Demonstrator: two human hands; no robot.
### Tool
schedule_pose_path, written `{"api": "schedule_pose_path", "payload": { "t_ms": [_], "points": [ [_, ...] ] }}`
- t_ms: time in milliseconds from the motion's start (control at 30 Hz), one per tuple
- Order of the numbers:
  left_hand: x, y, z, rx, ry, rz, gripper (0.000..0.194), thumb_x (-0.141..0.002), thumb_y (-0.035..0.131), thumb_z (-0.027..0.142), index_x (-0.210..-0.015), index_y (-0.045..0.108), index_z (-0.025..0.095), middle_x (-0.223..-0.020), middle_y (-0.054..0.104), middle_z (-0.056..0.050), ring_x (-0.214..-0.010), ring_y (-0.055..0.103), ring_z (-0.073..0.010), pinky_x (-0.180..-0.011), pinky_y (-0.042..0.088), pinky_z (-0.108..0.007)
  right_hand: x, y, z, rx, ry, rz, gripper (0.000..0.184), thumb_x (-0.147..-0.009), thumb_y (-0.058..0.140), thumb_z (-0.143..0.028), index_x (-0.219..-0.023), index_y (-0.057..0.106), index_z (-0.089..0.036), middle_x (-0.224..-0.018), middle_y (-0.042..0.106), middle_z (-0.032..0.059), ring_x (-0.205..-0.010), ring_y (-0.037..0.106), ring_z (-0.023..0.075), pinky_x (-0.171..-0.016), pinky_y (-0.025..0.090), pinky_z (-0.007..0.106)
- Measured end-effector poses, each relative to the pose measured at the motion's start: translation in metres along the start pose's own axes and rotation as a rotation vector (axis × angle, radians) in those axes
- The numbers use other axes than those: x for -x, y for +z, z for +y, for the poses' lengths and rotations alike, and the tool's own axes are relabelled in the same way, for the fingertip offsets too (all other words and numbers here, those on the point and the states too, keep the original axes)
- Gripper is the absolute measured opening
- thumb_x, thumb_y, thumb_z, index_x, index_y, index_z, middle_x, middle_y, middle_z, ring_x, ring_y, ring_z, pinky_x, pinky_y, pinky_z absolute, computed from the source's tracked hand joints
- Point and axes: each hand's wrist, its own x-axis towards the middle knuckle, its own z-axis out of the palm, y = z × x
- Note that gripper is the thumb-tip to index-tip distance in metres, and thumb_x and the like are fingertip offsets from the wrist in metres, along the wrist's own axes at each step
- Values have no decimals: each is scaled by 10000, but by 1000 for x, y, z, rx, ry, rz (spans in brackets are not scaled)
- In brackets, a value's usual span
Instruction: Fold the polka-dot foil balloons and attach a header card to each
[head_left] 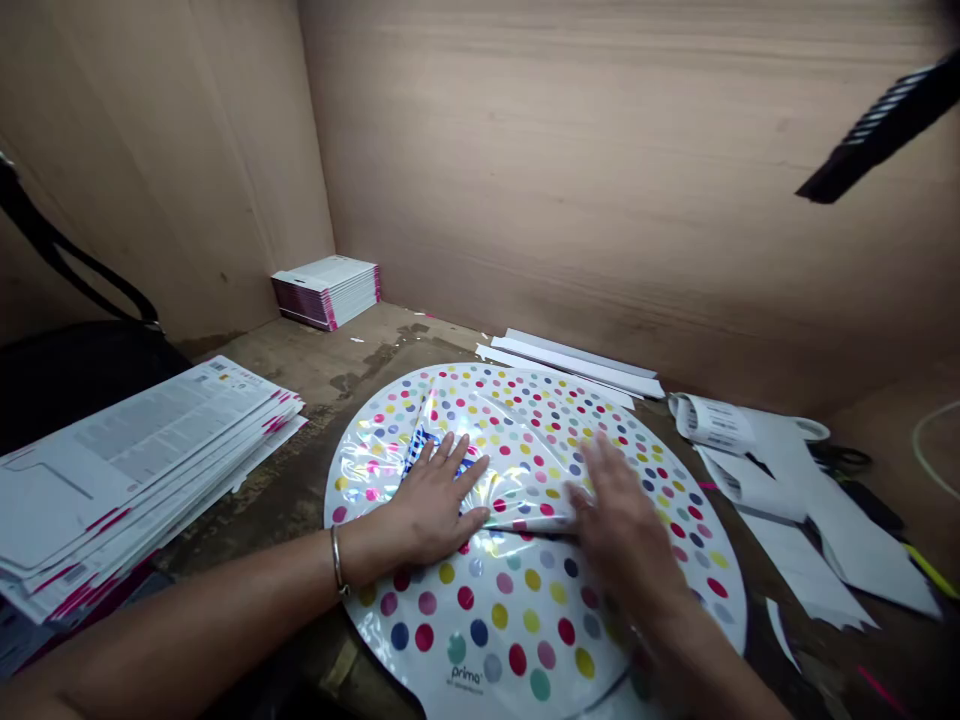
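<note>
A large rounded white board (517, 590) covered in multicoloured dots lies flat in front of me, with "prima" printed near its front edge. Clear plastic film (525, 480) lies wrinkled and shiny over its middle. Spread flat on the film, my left hand (435, 505) presses down left of centre, a bracelet on its wrist. Blue-patterned print shows partly beneath those fingers. My right hand (626, 530), blurred by motion, is over the right half beside the film's edge. Its fingers look stretched out, and nothing shows in them.
A pile of printed card sheets (172, 440) lies at left, a smaller stack (330, 290) in the back corner. White strips (577, 365) rest along the back wooden wall (600, 180). Curled label sheets (795, 490) lie at right; a black object (877, 130) juts in above.
</note>
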Motion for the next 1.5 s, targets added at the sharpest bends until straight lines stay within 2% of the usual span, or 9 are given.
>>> {"api": "schedule_pose_path", "payload": {
  "t_ms": [100, 167, 267, 467, 700, 867, 1000, 1200, 1500],
  "points": [
    [0, -1, 1, -30, -18, 4, 648, -907, 294, 574, -1462, 178, 261, -1535, 68, -114, -1400, -16, -325, -1113, 48, -532, 13, 3, -7, -99, -256, -364, 576, -917, 347, -439, -1443, 275, -217, -1517, 232, 27, -1385, 203, 250, -1103, 271, 453],
    [0, -1, 1, -36, -23, 6, 654, -907, 290, 576, -1464, 170, 256, -1535, 47, -120, -1399, -15, -326, -1114, 50, -524, 13, 0, 1, -56, -87, -450, 609, -914, 329, -476, -1437, 291, -167, -1501, 262, 77, -1360, 269, 278, -1083, 300, 481],
    [0, 1, 4, -37, -25, 5, 666, -900, 296, 591, -1464, 166, 261, -1536, 28, -113, -1399, -18, -326, -1116, 53, -515, -2, -11, 15, 80, 185, -357, 566, -940, 243, -408, -1380, 401, -89, -1443, 368, 154, -1325, 336, 311, -1049, 337, 515],
    [0, 0, 0, -46, -15, 6, 690, -896, 282, 601, -1467, 157, 235, -1536, 59, -119, -1403, -3, -312, -1115, 58, -522, -19, 10, -19, -44, -218, -328, 532, -940, 298, -354, -1422, 323, -130, -1519, 206, 77, -1398, 144, 240, -1122, 245, 426],
    [10, -36, -41, -138, -433, 98, 533, -927, 350, 394, -1411, 324, 173, -1511, 176, -164, -1391, 108, -348, -1071, 107, -607, -17, 29, -23, -71, -204, -413, 540, -951, 246, -388, -1446, 255, -171, -1528, 160, 49, -1402, 112, 228, -1134, 203, 443],
    [30, -28, -24, -63, -99, 53, 550, -917, 379, 461, -1428, 287, 279, -1535, 117, -85, -1404, 48, -312, -1110, 101, -532, -18, 27, -21, -59, -200, -407, 554, -952, 228, -412, -1455, 220, -180, -1533, 141, 41, -1405, 94, 218, -1141, 178, 433],
    [45, -36, -41, -6, -210, 5, 659, -835, 528, 466, -1413, 332, 217, -1497, 242, -153, -1377, 191, -337, -1091, 211, -486, -17, 26, -23, -62, -183, -445, 559, -953, 213, -427, -1461, 192, -193, -1538, 112, 29, -1406, 75, 206, -1145, 152, 425],
    [-1, -62, -67, 428, -605, 163, 902, -653, 693, 529, -1391, 308, 182, -1119, 621, -107, -945, 617, -254, -750, 465, -288, -18, 27, -24, -70, -178, -435, 560, -951, 219, -442, -1461, 192, -212, -1540, 108, 29, -1406, 73, 200, -1143, 146, 427],
    [-49, -53, -72, 801, -529, 51, 316, -673, 693, 456, -757, 595, 168, -477, 494, 57, -373, 441, -98, -377, 312, -205, -11, 24, -10, -214, -156, -415, 543, -936, 287, -468, -1437, 283, -258, -1540, 153, 21, -1406, 98, 227, -1129, 188, 449]
  ]
}}
